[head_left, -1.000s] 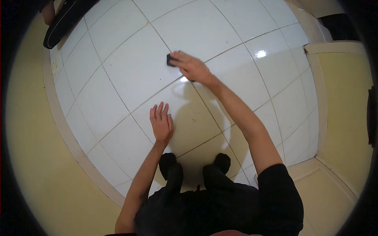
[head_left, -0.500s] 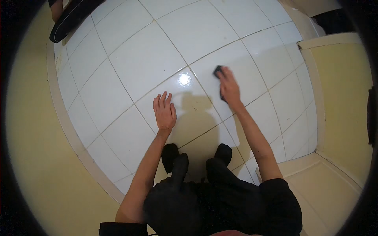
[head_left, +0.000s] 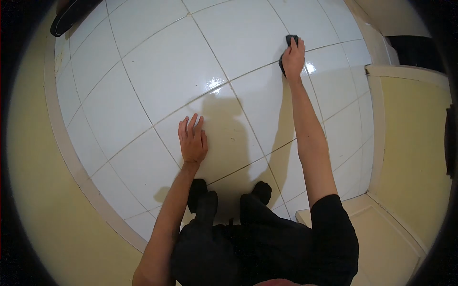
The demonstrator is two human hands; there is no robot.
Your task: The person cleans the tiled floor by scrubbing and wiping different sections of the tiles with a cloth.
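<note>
My right hand [head_left: 294, 61] is stretched far forward with its fingers closed over a black cloth [head_left: 292, 40], pressing it to the white tiled floor [head_left: 167, 62]. Dark parts of the cloth stick out past the fingertips and beside the palm; its exact shape is hidden. Nearer to me, my left hand [head_left: 193, 142] rests palm down on the tiles, fingers spread, holding nothing. A shadow lies on the floor between my two arms.
My feet in black socks [head_left: 262, 192] are on the tiles. Yellow walls stand on both sides, with a skirting [head_left: 71, 159] along the left. A beige raised ledge [head_left: 377, 238] is at the lower right. A long black object [head_left: 71, 16] lies at the far left corner.
My right hand has slid forward and to the right over the tiles with the black cloth. My left hand stays flat on the floor. The view has shifted slightly.
</note>
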